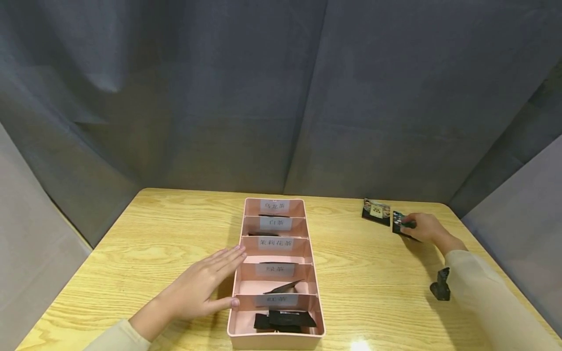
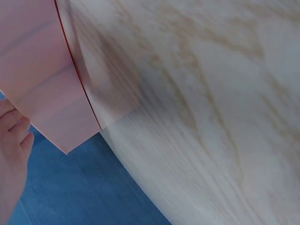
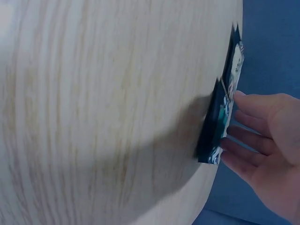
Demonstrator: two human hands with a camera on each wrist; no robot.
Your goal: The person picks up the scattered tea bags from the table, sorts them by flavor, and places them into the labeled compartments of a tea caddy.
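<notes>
A long pink divided box (image 1: 276, 337) stands on the table, with paper labels in Chinese and black packets in its compartments. My left hand (image 1: 199, 287) rests along its left wall, fingers straight and thumb spread near the front compartment. In the left wrist view, my left hand (image 2: 13, 145) shows beside the pink wall. At the far right, my right hand (image 1: 425, 227) pinches a dark tea packet (image 1: 397, 222) between thumb and fingers. In the right wrist view, my right hand (image 3: 267, 136) spans this tea packet (image 3: 213, 124), partly covering it.
A second tea packet (image 1: 376, 211), black with a pale label, lies just left of the pinched one. Black packets (image 1: 290, 319) lie in the front compartment. The wooden table (image 1: 364, 273) ends at a grey curtain (image 1: 373, 122) behind. A black wrist mount (image 1: 441, 285) juts from my right sleeve.
</notes>
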